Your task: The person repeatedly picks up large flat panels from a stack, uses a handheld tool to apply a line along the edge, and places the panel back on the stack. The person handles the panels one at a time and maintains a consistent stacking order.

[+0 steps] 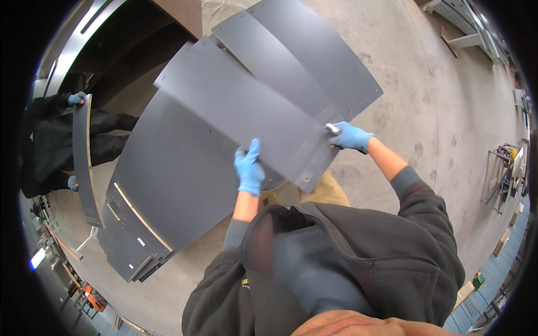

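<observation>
A long dark grey panel (246, 103) with holes near its end lies at a slant across other grey panels. Its surface looks slightly smeared by motion. At its near left edge is my left hand (249, 171) in a blue glove, thumb over the top and the other fingers partly hidden at the edge. My right hand (353, 138), also gloved in blue, is closed at the panel's right end around a small silver metal object (332, 129) whose kind I cannot make out. Whether the right fingers grip the panel too is hidden.
More grey panels (314, 45) spread beyond, and a wide one (174, 162) lies to the left. Smaller pieces (137, 241) are stacked at its near end. At far left a person in dark clothes holds a narrow panel (83, 162). A cart (501, 173) stands right.
</observation>
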A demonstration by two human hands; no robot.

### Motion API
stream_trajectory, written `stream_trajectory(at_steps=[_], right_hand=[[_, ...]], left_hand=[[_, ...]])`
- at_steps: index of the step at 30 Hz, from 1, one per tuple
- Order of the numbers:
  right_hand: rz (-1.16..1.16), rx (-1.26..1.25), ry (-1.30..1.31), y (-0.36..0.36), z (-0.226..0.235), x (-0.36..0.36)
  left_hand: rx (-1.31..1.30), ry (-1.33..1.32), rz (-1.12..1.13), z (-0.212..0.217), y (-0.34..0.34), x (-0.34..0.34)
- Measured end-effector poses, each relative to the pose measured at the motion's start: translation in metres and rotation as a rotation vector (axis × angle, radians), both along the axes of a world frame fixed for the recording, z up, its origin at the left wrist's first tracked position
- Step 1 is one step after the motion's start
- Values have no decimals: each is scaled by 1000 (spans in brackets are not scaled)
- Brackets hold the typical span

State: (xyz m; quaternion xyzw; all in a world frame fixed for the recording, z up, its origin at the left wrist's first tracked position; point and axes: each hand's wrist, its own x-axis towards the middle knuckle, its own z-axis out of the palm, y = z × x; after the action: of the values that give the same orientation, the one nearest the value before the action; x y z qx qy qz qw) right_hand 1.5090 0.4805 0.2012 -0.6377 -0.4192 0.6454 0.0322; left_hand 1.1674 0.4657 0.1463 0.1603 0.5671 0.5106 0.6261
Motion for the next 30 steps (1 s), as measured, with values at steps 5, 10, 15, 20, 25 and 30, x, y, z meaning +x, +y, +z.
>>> stream_trajectory(at_steps=[5, 10, 15, 20, 25, 30], right_hand=[[-299, 116, -79, 20, -36, 162], [-254, 169, -154, 61, -96, 248], [-166, 223, -320, 94, -150, 268], [-128, 184, -413, 105, -170, 286], [-79, 108, -514, 104, -155, 303], [240, 263, -737, 105, -140, 281]], left_hand=[[-1, -52, -109, -42, 97, 175], [-66, 189, -333, -60, 168, 254], [126, 1017, -452, -55, 162, 221], [161, 1703, -652, -70, 125, 182], [20, 1580, -737, -101, 132, 216], [84, 1673, -625, -109, 125, 221]])
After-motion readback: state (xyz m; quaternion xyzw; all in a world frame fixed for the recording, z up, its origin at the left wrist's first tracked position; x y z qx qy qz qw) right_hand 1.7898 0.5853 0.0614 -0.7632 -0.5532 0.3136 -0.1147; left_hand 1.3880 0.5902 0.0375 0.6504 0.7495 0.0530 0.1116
